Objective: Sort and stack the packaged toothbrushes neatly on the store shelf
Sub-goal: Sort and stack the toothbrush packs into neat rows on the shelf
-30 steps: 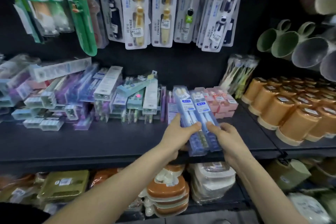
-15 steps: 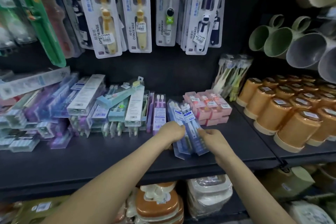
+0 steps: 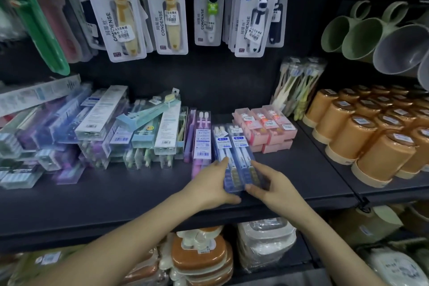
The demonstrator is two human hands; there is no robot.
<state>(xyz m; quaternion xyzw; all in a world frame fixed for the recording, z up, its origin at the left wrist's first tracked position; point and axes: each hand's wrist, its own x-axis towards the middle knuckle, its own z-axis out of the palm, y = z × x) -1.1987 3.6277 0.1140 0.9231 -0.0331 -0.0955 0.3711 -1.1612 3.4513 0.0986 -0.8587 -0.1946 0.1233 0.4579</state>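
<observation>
Blue toothbrush packs [image 3: 234,158], two side by side: lay flat on black shelf [image 3: 116,197], between purple toothbrush pack [image 3: 202,141] and pink boxes [image 3: 267,132]. Left hand [image 3: 209,188] pinched near-left corner; right hand [image 3: 274,183] pinched near-right corner.

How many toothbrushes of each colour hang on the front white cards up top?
Yellow toothbrushes: 2
Green toothbrush: 1
White bear toothbrush: 1
Total: 4
</observation>
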